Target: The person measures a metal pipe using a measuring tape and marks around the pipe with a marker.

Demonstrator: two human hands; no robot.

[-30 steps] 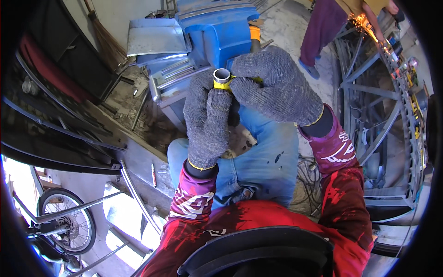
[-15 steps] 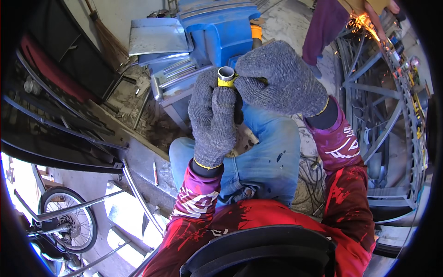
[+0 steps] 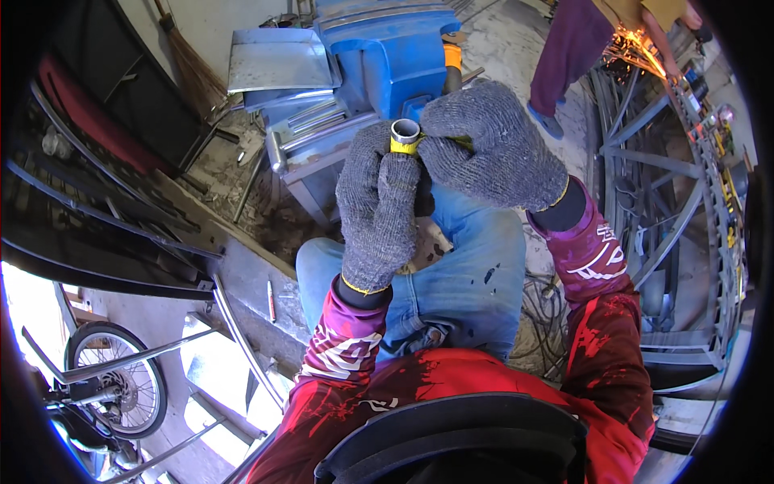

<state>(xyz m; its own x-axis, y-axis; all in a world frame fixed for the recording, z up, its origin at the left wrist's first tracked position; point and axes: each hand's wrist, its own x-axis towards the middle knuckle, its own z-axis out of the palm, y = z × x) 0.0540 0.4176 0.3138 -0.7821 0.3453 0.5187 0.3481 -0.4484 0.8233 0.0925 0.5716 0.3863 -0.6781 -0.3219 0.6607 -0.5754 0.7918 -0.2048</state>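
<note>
In grey knitted gloves, both my hands are raised over my knees. My left hand (image 3: 377, 202) is closed round a short metal tube (image 3: 405, 129), its open end facing up. Just below the tube's rim runs a yellow band (image 3: 403, 147); whether it is tape or a measuring strip I cannot tell. Against the tube's right side, my right hand (image 3: 496, 145) pinches a thin yellow-green strip (image 3: 459, 142) that seems to lead from the band. The lower part of the tube is hidden by my left glove.
A blue bench vise (image 3: 387, 64) stands ahead, beside a metal tray (image 3: 278, 60) and several metal bars (image 3: 318, 117). At the far right a person (image 3: 564, 56) works amid sparks over a metal frame (image 3: 653, 161). A motorcycle wheel (image 3: 117, 379) is at lower left.
Both hands and the tube have shifted slightly right in the picture. My right hand has drawn a little away from the tube, showing more of the strip.
</note>
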